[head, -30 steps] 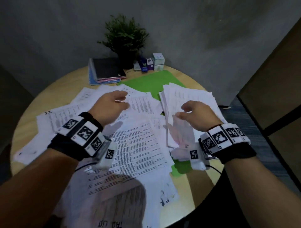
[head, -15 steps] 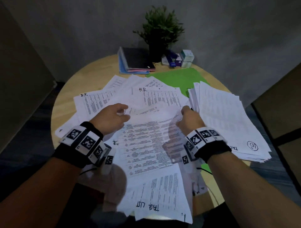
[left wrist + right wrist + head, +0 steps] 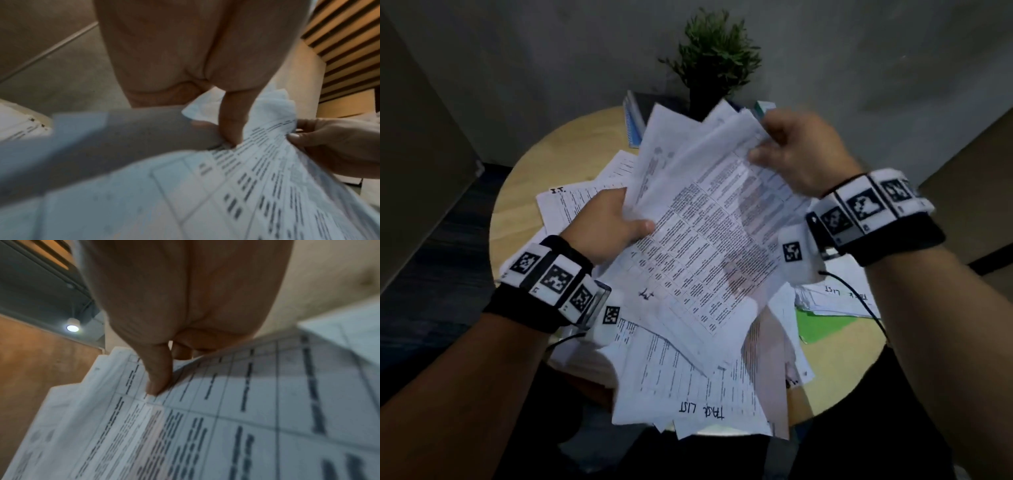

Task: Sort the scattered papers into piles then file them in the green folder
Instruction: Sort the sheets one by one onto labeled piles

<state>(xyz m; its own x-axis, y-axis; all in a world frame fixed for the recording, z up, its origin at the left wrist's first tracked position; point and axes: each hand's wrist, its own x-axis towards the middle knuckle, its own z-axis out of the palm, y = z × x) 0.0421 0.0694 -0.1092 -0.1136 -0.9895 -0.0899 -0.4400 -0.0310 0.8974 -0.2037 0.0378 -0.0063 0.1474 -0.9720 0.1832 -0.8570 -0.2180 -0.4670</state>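
Note:
A loose bundle of printed papers (image 3: 698, 219) is lifted above the round table. My left hand (image 3: 616, 222) grips its left edge, thumb on top of the sheet. My right hand (image 3: 787, 150) pinches the bundle's far right corner. In the left wrist view my left thumb presses on the printed sheet (image 3: 257, 186) and the right hand (image 3: 333, 142) holds the same sheets. In the right wrist view my right thumb lies on the table-printed page (image 3: 205, 426). More scattered papers (image 3: 688, 387) lie underneath. A bit of the green folder (image 3: 822, 325) shows at the right, mostly covered.
The wooden table (image 3: 835, 373) carries a second paper pile (image 3: 839, 294) at the right. At the back stand a potted plant (image 3: 715, 58), notebooks (image 3: 633, 120) and a small box (image 3: 763, 108). A cable (image 3: 866, 308) runs from my right wrist.
Both hands took hold of a bunch of papers from the middle of the table and raised it. The right hand moved up and away from me.

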